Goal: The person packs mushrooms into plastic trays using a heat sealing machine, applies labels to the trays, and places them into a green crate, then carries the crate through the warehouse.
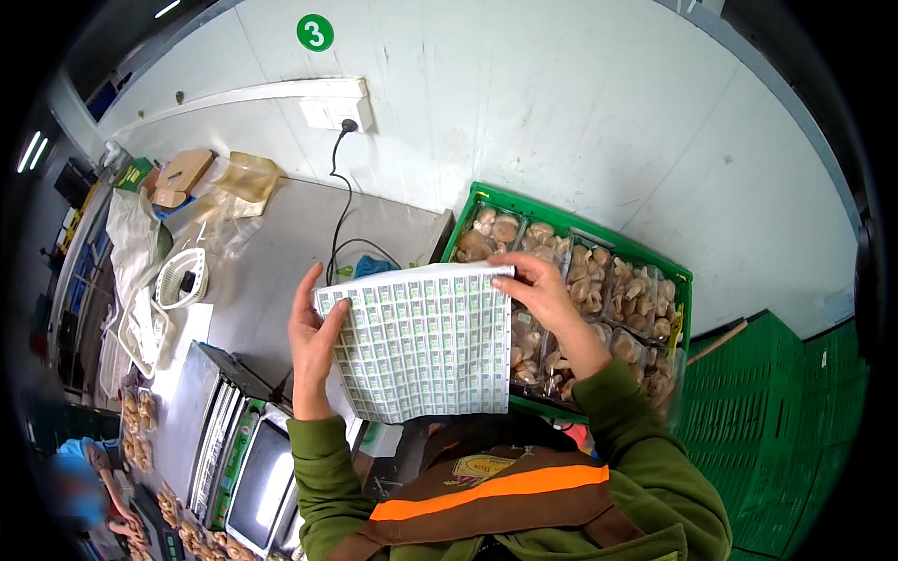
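Observation:
A large sheet of small green-and-white labels [426, 341] hangs in front of me, held up by its two upper corners. My left hand [313, 332] grips its left edge, thumb on the printed face and fingers behind. At the upper right corner, my right hand [538, 285] pinches the sheet between thumb and fingers. Just beyond my right hand stands a green crate [686, 299] filled with clear packs of brown mushrooms [589, 271]. The sheet and my right arm cover part of the crate.
A metal table [304, 220] bears a white basket [182, 279], plastic bags [137, 234] and a weighing machine [262, 477] at the left. A black cable [337, 168] runs up to a wall socket. Stacked green crates [748, 411] stand at the right. Another person [103, 467] works at the lower left.

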Demonstrator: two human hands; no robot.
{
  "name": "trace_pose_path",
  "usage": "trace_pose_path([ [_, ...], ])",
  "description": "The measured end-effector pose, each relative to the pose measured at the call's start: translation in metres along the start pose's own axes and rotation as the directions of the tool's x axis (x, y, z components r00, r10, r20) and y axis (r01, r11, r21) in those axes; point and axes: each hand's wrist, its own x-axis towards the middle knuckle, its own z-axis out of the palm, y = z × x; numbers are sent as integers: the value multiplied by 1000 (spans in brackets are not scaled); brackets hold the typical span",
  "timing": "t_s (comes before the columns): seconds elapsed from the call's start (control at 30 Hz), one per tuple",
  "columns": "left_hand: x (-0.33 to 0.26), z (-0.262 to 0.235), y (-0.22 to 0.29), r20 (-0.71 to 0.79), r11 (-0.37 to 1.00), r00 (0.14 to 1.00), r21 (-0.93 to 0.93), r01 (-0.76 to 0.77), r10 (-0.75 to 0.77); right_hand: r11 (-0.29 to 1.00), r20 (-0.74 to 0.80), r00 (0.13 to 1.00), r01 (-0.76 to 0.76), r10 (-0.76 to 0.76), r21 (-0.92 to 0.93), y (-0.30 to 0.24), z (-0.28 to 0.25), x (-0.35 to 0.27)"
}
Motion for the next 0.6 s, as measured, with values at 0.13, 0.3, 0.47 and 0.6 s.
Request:
trace_pose_path([
  [0.13, 7, -25, -2, 60, 988, 998, 156, 12, -22, 988, 66, 996, -56, 66, -147, -16, 2, -7],
  [0.3, 17, -33, 9, 136, 977, 972, 118, 175, -190, 991, 85, 993, -69, 79, -119, -19, 1, -12],
  [0.47, 24, -45, 17, 188, 913, 933, 335, 232, -306, 968, 49, 997, -49, 63, -248, -30, 4, -14],
  [0.6, 32, -38, 12, 287, 940, 955, 297, -167, 79, 963, 33, 998, -38, 48, -266, -25, 4, -13],
])
